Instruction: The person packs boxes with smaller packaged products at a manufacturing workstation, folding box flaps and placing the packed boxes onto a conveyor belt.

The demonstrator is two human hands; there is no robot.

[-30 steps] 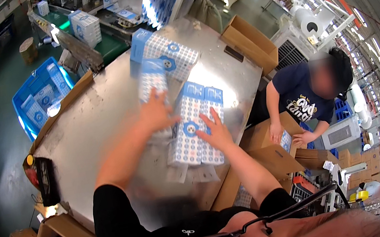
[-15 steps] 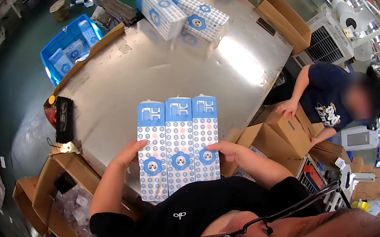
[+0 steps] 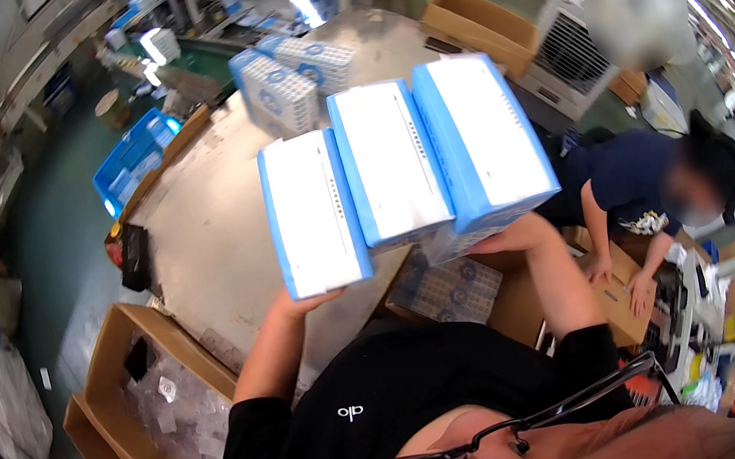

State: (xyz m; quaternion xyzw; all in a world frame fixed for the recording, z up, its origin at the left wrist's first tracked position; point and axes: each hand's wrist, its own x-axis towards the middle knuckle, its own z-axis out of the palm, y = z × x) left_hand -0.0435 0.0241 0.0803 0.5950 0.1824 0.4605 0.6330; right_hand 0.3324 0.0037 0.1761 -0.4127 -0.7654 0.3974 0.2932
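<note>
Three blue-and-white packs (image 3: pixel 390 162) stand side by side, raised above the metal table (image 3: pixel 187 207). Their white faces with blue edges are turned up, and the rightmost sits highest. My left hand (image 3: pixel 309 301) supports the left pack at its near lower end. Under the right pack's near end is my right hand (image 3: pixel 511 236). Both hands grip the row from its two sides, with most of the fingers hidden beneath. Below my right forearm, an open cardboard box (image 3: pixel 523 305) has a patterned blue-and-white pack (image 3: pixel 447 289) lying in it.
More packs (image 3: pixel 280 93) stand at the table's far edge. A blue crate (image 3: pixel 131 168) is beyond its left side. At lower left, a carton (image 3: pixel 214 365) contains clear plastic pieces. On the right, a co-worker (image 3: pixel 620 185) has both hands on a cardboard box (image 3: pixel 629 291).
The three packs have been lifted and tipped, so white faces now show instead of patterned ones. They have moved up and rightward in view. My hands have shifted underneath, and the view has turned.
</note>
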